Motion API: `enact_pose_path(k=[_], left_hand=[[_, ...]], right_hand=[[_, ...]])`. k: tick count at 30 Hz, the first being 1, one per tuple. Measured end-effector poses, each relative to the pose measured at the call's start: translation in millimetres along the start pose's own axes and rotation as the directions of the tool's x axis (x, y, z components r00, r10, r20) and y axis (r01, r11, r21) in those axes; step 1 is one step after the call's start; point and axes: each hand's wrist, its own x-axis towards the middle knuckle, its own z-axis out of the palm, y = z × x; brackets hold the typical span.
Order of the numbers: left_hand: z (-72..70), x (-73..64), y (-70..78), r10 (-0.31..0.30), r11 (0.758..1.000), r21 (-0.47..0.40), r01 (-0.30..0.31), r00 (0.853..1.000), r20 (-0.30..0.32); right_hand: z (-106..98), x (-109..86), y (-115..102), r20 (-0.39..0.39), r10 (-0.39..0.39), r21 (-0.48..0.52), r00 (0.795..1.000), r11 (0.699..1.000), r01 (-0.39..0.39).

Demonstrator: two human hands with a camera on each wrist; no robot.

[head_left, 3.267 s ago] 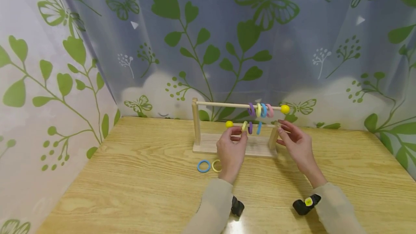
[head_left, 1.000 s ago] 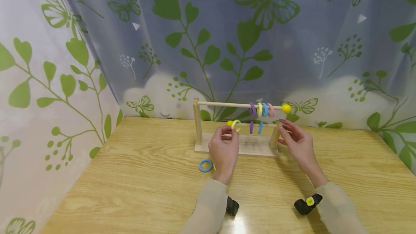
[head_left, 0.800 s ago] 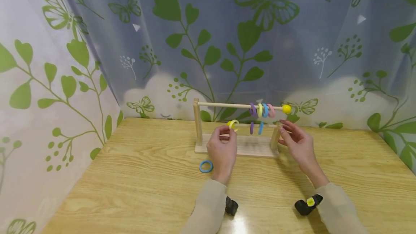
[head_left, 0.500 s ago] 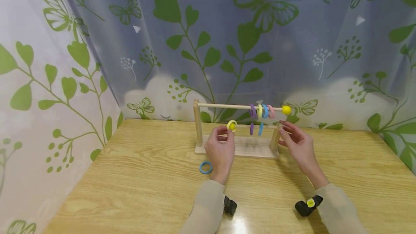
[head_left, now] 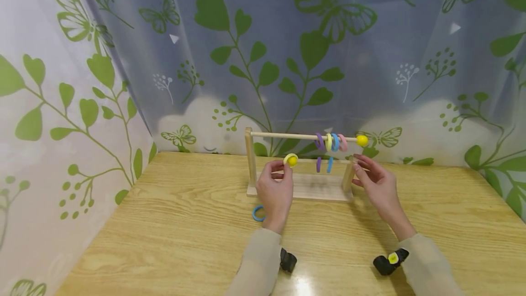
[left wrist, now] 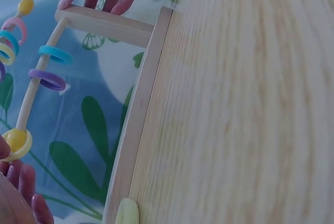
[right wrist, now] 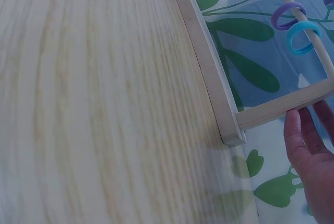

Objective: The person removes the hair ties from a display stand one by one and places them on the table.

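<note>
My left hand [head_left: 276, 191] pinches a pale yellow ring [left wrist: 27, 148] between thumb and fingers. That ring encircles the yellow ball [head_left: 292, 161] capping the lower rod [left wrist: 30, 101] of a wooden stand [head_left: 320, 187]. A purple ring [head_left: 318, 165] and a blue ring [head_left: 330, 165] hang further along this rod. My right hand [head_left: 378, 186] grips the top of the stand's short post [head_left: 347, 176], thumb on the near side, fingers behind. The upper rod [head_left: 283, 136] carries purple, yellow, blue and pink [head_left: 343, 142] rings near its own yellow ball [head_left: 362, 140].
A loose blue ring [head_left: 257, 214] lies on the wooden table [head_left: 185, 227], partly behind my left hand. The edge of a pale yellow piece [left wrist: 128, 213] shows beside the base in the left wrist view. A patterned curtain [head_left: 263, 58] stands behind.
My left hand has slid the yellow ring leftward along the lower rod, away from the purple one, onto the end ball. The right hand stays at the post.
</note>
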Motion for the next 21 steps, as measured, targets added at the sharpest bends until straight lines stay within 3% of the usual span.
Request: enact_pose_path(k=[21], left_hand=[[0.0, 6.3, -3.4, -0.044, 0.999, 0.029, 0.044, 0.999, 0.009]], right_hand=[[0.5, -0.6, -0.5, -0.001, 0.007, -0.010, 1.000, 1.000, -0.007]])
